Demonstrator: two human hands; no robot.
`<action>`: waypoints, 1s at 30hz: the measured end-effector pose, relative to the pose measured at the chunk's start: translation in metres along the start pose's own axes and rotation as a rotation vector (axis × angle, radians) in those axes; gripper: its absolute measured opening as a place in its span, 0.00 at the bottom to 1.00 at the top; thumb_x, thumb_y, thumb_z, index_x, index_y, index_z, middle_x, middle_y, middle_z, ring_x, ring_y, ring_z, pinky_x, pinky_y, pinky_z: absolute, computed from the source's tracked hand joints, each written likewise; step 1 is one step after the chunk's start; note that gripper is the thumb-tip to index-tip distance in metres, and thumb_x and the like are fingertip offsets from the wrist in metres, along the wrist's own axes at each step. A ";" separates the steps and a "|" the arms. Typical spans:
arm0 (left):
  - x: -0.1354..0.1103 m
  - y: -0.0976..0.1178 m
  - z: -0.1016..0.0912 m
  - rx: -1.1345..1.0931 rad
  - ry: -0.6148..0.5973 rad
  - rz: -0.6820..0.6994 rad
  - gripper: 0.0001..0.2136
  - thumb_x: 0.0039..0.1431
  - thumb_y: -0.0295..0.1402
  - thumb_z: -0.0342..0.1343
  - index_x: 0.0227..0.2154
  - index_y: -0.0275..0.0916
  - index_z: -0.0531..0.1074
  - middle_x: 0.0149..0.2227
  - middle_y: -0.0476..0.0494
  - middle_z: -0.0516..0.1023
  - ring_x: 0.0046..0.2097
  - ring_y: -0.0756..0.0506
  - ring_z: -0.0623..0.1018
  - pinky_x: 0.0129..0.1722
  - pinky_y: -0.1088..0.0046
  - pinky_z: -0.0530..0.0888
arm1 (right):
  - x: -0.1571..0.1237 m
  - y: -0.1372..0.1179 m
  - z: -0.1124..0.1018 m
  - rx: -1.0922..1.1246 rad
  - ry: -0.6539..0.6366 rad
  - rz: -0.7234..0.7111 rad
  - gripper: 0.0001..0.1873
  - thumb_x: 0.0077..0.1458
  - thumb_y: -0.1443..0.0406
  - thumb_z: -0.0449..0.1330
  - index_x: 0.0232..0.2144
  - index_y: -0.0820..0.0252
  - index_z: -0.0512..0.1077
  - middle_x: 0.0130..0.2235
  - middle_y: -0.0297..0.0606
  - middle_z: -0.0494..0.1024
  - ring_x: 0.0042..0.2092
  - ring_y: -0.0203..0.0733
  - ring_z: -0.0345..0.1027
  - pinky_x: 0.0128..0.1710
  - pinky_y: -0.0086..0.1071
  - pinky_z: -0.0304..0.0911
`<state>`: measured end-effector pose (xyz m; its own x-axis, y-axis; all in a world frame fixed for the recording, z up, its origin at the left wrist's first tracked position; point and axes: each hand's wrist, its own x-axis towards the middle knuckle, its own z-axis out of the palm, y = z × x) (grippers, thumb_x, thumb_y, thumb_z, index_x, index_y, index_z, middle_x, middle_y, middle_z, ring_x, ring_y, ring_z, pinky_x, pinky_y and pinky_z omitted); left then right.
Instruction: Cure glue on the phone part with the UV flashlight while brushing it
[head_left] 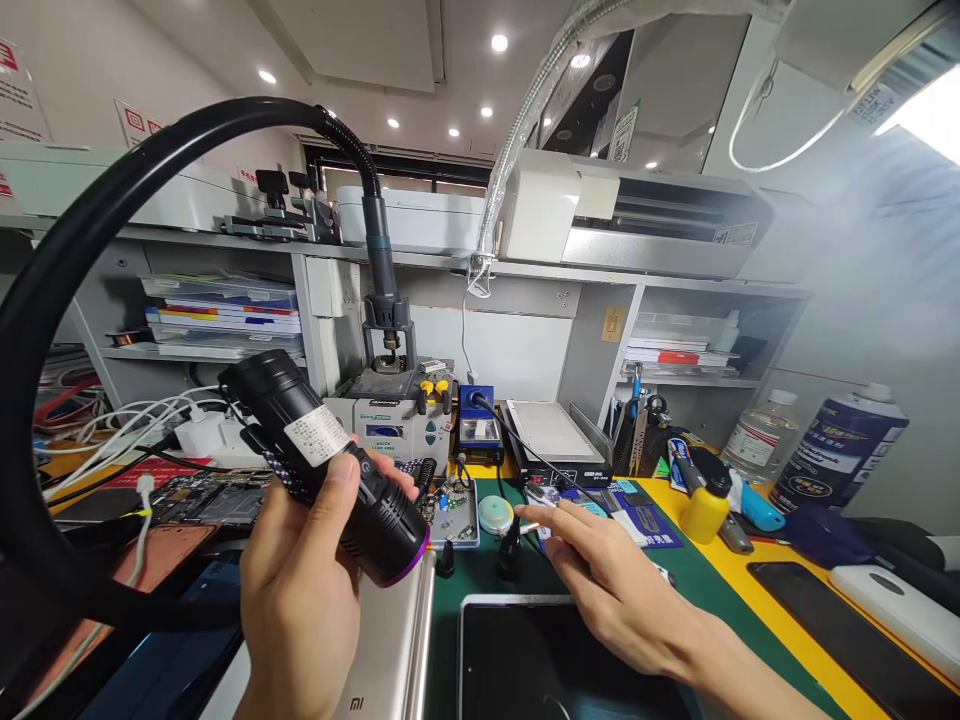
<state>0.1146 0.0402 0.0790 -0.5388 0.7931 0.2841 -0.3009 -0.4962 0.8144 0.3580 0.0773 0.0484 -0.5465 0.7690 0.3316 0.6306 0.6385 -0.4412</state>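
Observation:
In my left hand (304, 590) is a black flashlight (330, 460) with a purple rim at its lower end. A white label sits on its barrel, and my thumb lies beside the power button. My right hand (607, 575) reaches over the tablet (555, 650) with the index finger stretched out and the other fingers loosely bent. Its fingertip is at a small upright black object (510, 550); whether they touch I cannot tell. The tablet lies dark-screen up on the green mat (446, 620). Left of it is a silver device (382, 640) with an MI logo.
A thick black flexible hose (97, 200) arches across the left. Behind stand a soldering station (478, 420), a hot plate (555, 445) and a parts tray (454, 515). At right are a yellow bottle (706, 508), a spray can (840, 455) and a black phone (832, 620).

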 end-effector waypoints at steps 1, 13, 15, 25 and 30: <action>0.000 0.000 0.000 0.000 0.000 -0.001 0.14 0.56 0.47 0.64 0.34 0.42 0.74 0.33 0.43 0.77 0.37 0.41 0.78 0.28 0.72 0.79 | 0.000 0.000 0.000 0.001 0.002 0.002 0.22 0.68 0.69 0.45 0.59 0.54 0.67 0.39 0.38 0.72 0.38 0.47 0.66 0.38 0.40 0.60; 0.001 -0.005 -0.002 0.016 0.007 -0.032 0.19 0.48 0.50 0.68 0.33 0.41 0.74 0.32 0.42 0.78 0.35 0.41 0.78 0.30 0.70 0.80 | -0.002 0.003 0.002 -0.009 0.011 -0.021 0.23 0.68 0.69 0.44 0.60 0.52 0.66 0.42 0.39 0.74 0.40 0.48 0.68 0.40 0.41 0.62; 0.001 -0.005 0.000 0.023 0.008 -0.035 0.21 0.46 0.50 0.69 0.34 0.40 0.74 0.32 0.42 0.78 0.34 0.40 0.79 0.30 0.69 0.81 | -0.002 0.004 0.002 -0.008 0.015 -0.023 0.22 0.69 0.69 0.44 0.60 0.52 0.66 0.42 0.39 0.74 0.41 0.48 0.69 0.41 0.42 0.63; 0.002 -0.011 0.000 0.044 -0.058 -0.083 0.19 0.52 0.49 0.67 0.36 0.39 0.74 0.33 0.42 0.79 0.35 0.42 0.78 0.31 0.72 0.79 | -0.002 0.005 0.002 -0.029 0.010 -0.021 0.24 0.68 0.69 0.43 0.60 0.54 0.66 0.39 0.39 0.73 0.37 0.48 0.67 0.38 0.41 0.61; 0.007 -0.017 -0.005 0.054 -0.086 -0.083 0.17 0.55 0.49 0.65 0.37 0.39 0.74 0.34 0.44 0.78 0.36 0.46 0.77 0.34 0.76 0.78 | -0.002 0.007 0.004 -0.026 -0.004 -0.017 0.24 0.67 0.70 0.43 0.60 0.53 0.66 0.40 0.39 0.73 0.37 0.48 0.67 0.38 0.42 0.62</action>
<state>0.1119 0.0526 0.0649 -0.4439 0.8590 0.2553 -0.2974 -0.4099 0.8623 0.3615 0.0798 0.0417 -0.5594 0.7578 0.3358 0.6352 0.6522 -0.4137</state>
